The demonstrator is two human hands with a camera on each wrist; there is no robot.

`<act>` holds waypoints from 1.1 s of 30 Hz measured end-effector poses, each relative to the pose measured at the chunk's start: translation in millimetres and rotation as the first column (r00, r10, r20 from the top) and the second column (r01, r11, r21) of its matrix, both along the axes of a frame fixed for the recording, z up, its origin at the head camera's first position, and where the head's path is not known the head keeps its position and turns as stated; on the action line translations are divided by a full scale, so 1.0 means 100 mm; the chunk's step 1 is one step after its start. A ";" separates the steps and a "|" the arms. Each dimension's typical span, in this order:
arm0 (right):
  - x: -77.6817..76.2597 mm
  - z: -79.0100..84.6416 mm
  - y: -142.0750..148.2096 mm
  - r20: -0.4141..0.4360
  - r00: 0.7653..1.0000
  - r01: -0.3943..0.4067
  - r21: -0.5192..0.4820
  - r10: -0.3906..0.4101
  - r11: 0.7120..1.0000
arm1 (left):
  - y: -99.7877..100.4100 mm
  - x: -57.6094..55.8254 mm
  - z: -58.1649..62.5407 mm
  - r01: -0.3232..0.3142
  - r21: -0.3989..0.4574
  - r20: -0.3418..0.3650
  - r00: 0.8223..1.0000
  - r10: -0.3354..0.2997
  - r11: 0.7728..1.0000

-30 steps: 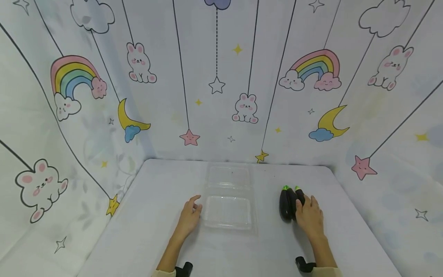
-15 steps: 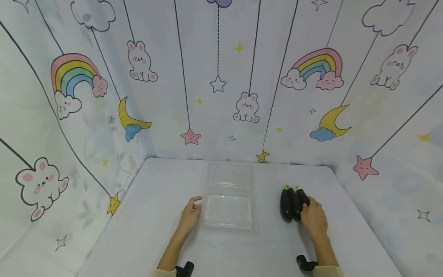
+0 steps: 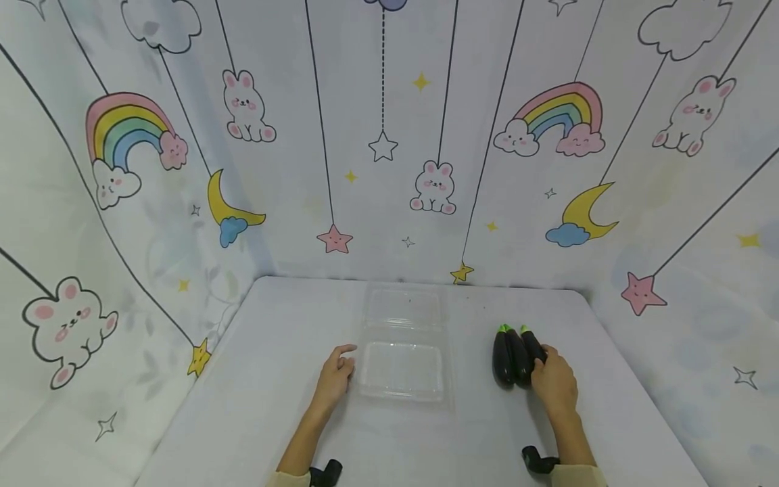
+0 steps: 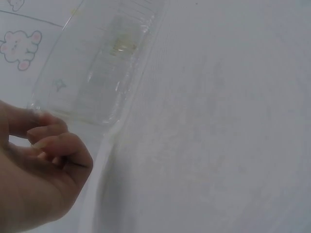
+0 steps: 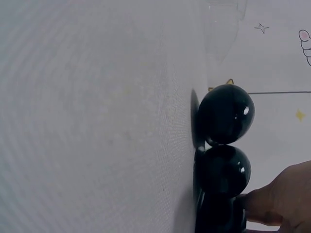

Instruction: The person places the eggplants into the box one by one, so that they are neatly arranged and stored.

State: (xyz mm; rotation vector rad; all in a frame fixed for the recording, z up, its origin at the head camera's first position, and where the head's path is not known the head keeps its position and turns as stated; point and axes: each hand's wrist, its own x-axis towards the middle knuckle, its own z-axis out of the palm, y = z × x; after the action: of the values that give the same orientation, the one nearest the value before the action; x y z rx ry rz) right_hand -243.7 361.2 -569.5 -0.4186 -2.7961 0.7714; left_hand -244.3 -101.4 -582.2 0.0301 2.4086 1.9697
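- Nearest are two yellowish sleeves (image 3: 578, 476), with a black thing (image 3: 328, 472) at each wrist.
- The left hand (image 3: 331, 382) has bent fingers, right by the clear box's left edge. I can't tell if they pinch it.
- The right hand (image 3: 555, 385) holds the right eggplant (image 3: 533, 345) with thumb and fingers.
- Just left of that hand, the middle eggplant (image 3: 519, 358) and left eggplant (image 3: 502, 362) lie touching. All three green tops point away.
- Between the hands, the clear box (image 3: 402, 372) lies open on the white counter (image 3: 402, 443), its other half (image 3: 403, 308) farther away.
- Past the hands, a white wall (image 3: 377, 203) shows bunnies (image 3: 246, 108) and rainbows (image 3: 562, 108).
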 end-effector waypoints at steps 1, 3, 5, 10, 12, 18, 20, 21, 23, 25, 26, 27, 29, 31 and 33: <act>0.00 0.00 0.00 0.002 1.000 0.001 -0.001 -0.001 1.000 | 0.00 0.00 0.00 -0.001 0.003 0.000 1.000 0.001 1.000; 0.00 0.00 0.01 0.006 1.000 0.002 -0.005 -0.002 1.000 | 0.00 0.00 -0.01 -0.001 0.011 -0.005 1.000 0.001 1.000; 0.00 0.01 0.01 0.003 1.000 0.005 -0.007 -0.005 1.000 | 0.01 0.00 -0.01 -0.002 0.033 -0.007 1.000 0.002 0.999; -0.01 0.01 0.03 -0.010 1.000 0.008 -0.008 -0.008 1.000 | 0.02 0.01 -0.01 -0.004 0.066 -0.011 1.000 0.005 0.998; -0.01 0.02 0.03 -0.012 1.000 0.011 -0.007 -0.011 1.000 | 0.02 0.00 -0.01 -0.010 0.061 -0.011 1.000 0.011 0.998; -0.01 0.02 0.04 -0.024 0.999 0.032 -0.007 -0.032 0.999 | 0.04 0.02 -0.02 -0.025 0.060 -0.014 1.000 0.026 0.998; -0.01 0.04 0.04 -0.038 0.999 0.039 -0.008 -0.040 0.999 | 0.04 0.02 -0.03 -0.028 0.061 -0.017 0.999 0.029 0.998; 0.00 0.05 0.04 -0.044 0.998 0.043 -0.009 -0.043 0.999 | 0.04 0.01 -0.03 -0.028 0.062 -0.020 0.999 0.029 0.998; 0.00 0.07 0.03 -0.058 0.997 0.051 -0.013 -0.052 0.999 | 0.05 0.01 -0.03 -0.027 0.057 -0.026 0.999 0.028 0.998; 0.00 0.09 0.03 -0.068 0.996 0.057 -0.013 -0.058 0.998 | 0.04 0.01 -0.02 -0.028 0.062 -0.014 0.999 0.029 0.998; 0.01 0.09 0.03 -0.072 0.996 0.059 -0.013 -0.059 0.998 | 0.04 0.02 -0.01 -0.027 0.060 -0.011 1.000 0.028 0.998; 0.01 0.10 0.02 -0.078 0.995 0.060 -0.012 -0.061 0.998 | 0.04 0.02 -0.01 -0.027 0.061 -0.006 1.000 0.028 0.998; 0.02 0.12 0.02 -0.088 0.994 0.060 -0.015 -0.061 0.998 | 0.04 0.02 0.00 -0.028 0.062 0.002 1.000 0.028 0.998; 0.02 0.13 0.02 -0.100 0.993 0.058 -0.020 -0.059 0.998 | 0.04 0.02 0.00 -0.027 0.058 0.002 1.000 0.027 0.998; 0.02 0.15 0.02 -0.107 0.993 0.055 -0.025 -0.057 0.998 | 0.04 0.02 0.00 -0.026 0.058 0.000 1.000 0.026 0.998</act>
State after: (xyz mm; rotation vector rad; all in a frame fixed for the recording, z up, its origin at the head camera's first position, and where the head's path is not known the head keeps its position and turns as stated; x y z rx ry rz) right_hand -241.3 363.0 -554.9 -0.4433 -2.6665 0.7882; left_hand -242.5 -97.7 -582.6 0.0013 2.3633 2.0505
